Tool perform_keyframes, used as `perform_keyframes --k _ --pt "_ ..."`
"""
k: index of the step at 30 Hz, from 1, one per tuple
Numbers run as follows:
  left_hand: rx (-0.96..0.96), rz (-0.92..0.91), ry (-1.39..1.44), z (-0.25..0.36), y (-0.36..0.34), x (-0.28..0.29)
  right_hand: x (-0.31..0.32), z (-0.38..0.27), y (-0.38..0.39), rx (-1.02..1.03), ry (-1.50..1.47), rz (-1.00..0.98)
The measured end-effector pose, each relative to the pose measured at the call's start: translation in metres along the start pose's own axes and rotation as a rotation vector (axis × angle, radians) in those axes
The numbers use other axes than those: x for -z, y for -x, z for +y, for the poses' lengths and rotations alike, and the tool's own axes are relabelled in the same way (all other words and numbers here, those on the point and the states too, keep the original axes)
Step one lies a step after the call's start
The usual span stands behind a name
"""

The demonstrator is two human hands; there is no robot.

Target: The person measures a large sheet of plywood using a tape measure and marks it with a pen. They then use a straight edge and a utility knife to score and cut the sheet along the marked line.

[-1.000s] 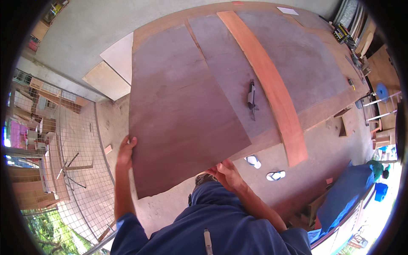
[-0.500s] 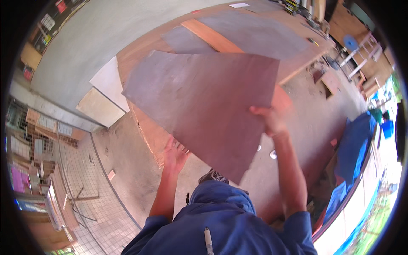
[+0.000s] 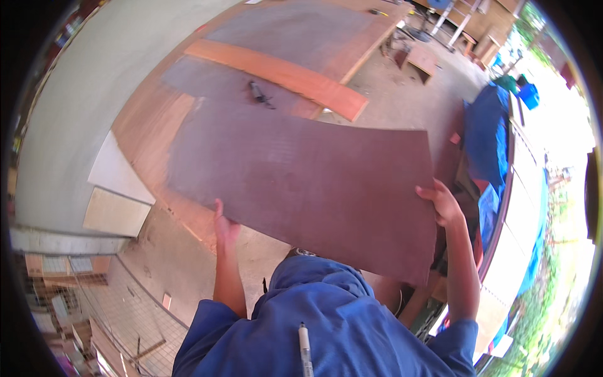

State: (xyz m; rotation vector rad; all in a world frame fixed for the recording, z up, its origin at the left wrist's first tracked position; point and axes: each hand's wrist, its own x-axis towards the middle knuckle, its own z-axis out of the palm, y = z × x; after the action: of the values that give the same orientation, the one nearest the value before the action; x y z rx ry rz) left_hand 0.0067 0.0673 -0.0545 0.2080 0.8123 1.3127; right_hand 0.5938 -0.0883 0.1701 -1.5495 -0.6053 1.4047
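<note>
A large, thin dark brown sheet (image 3: 314, 188) spans the space in front of me, slightly bowed, its far left part over the worktable. My right hand (image 3: 441, 202) grips its right edge, thumb on top and the other fingers partly hidden behind it. At the near edge, toward the left, my left hand (image 3: 226, 227) holds the sheet with the thumb up along the rim and its remaining fingers mostly out of sight underneath. Beyond the sheet, a long orange-brown wooden strip (image 3: 276, 72) lies across the table, with a small dark tool (image 3: 257, 93) beside it.
The wooden worktable (image 3: 141, 119) stretches away from me, bearing a grey sheet (image 3: 295, 31) on its far part. Two pale panels (image 3: 119, 210) lean by the wall at left. Blue tarpaulin (image 3: 487, 135) hangs at right, and a small wooden box (image 3: 419, 61) stands on the floor.
The brown sheet has swung flatter, its right end carried right and away from my body. Both hands keep hold of it. My view has turned to the right, and the dark tool now shows.
</note>
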Motion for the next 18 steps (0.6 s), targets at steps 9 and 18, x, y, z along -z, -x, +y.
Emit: perform_keyframes --k 9,18 --pt "-0.039 0.136 -0.171 0.047 0.030 -0.061 0.002 0.107 -0.005 0.249 0.479 0.372" --pt "0.057 0.093 -0.392 0.046 -0.012 -0.101 0.002 0.169 0.047 0.159 0.475 0.910"
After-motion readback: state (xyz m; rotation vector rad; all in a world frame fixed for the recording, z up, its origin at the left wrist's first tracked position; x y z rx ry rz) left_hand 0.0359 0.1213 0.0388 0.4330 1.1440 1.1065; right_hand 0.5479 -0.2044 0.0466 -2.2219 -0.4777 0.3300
